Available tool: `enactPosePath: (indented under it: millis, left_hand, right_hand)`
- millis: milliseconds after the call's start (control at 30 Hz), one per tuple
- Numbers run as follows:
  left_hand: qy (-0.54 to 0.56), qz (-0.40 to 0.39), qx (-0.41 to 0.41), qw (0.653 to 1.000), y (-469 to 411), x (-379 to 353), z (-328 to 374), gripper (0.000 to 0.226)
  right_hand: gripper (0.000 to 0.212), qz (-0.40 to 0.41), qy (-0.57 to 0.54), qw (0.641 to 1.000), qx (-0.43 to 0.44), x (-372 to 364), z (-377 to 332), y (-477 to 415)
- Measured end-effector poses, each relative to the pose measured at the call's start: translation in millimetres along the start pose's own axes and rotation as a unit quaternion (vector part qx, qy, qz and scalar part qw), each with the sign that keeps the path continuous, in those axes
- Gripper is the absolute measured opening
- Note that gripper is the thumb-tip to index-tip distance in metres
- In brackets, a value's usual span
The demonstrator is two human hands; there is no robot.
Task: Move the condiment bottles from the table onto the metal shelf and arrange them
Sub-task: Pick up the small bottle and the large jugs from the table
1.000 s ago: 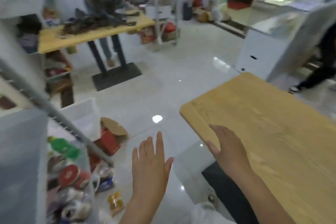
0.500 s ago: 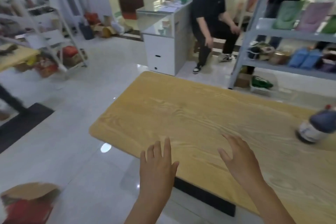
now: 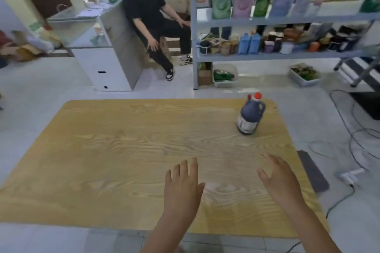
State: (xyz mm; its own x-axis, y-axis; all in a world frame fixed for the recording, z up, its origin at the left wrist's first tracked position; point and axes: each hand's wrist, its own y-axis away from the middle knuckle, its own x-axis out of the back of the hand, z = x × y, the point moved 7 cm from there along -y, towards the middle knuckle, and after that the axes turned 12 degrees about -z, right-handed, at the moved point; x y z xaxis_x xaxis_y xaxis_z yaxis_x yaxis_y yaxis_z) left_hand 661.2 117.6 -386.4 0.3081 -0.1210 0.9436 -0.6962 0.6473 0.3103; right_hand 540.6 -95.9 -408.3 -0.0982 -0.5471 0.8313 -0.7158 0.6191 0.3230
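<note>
Wooden table [image 3: 123, 150] below both hands, grey metal shelf [image 3: 267, 56] far beyond. Left hand [image 3: 182, 189] and right hand [image 3: 281, 181] palm-down, fingers spread, holding nothing. Dark condiment bottle [image 3: 249, 117] upright ahead of right hand, well apart.

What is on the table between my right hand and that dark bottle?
Nothing. In the head view, only bare wooden tabletop lies between the right hand and the dark red-capped bottle, which stands upright.
</note>
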Motion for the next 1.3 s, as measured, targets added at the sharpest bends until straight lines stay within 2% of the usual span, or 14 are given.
enactPosePath:
  millis: [167,467,667,767,900,1033,1133,1300]
  left_hand:
    - [-0.028,-0.003,-0.040,0.999,-57,15,31,0.068]
    - [0.009,-0.046,-0.128,0.991,-216,20,105,0.066]
    - [-0.003,-0.103,-0.080,0.991,-278,-12,113,0.066]
    - [0.001,-0.113,-0.043,0.993,-287,-28,111,0.065]
    - [0.034,-0.119,0.032,0.992,-286,-39,111,0.070]
    - [0.117,-0.109,0.068,0.985,-282,-45,116,0.081]
    - [0.233,-0.084,0.066,0.966,-275,-44,118,0.088]
    - [0.437,0.006,-0.020,0.899,-239,-25,122,0.076]
  right_hand:
    - [0.049,-0.005,-0.039,0.999,-0.028,19,26,-40]
    - [0.050,0.054,-0.110,0.991,-0.049,74,30,-148]
    - [0.038,0.002,-0.100,0.995,-0.012,65,17,-219]
    - [0.015,0.022,-0.111,0.993,-0.010,62,22,-238]
    - [0.017,0.046,-0.123,0.990,0.058,72,26,-249]
    - [0.015,-0.006,-0.141,0.981,0.129,84,23,-255]
    - [0.018,-0.046,-0.111,0.973,0.196,97,6,-248]
    - [0.013,-0.094,-0.114,0.937,0.318,125,-40,-211]
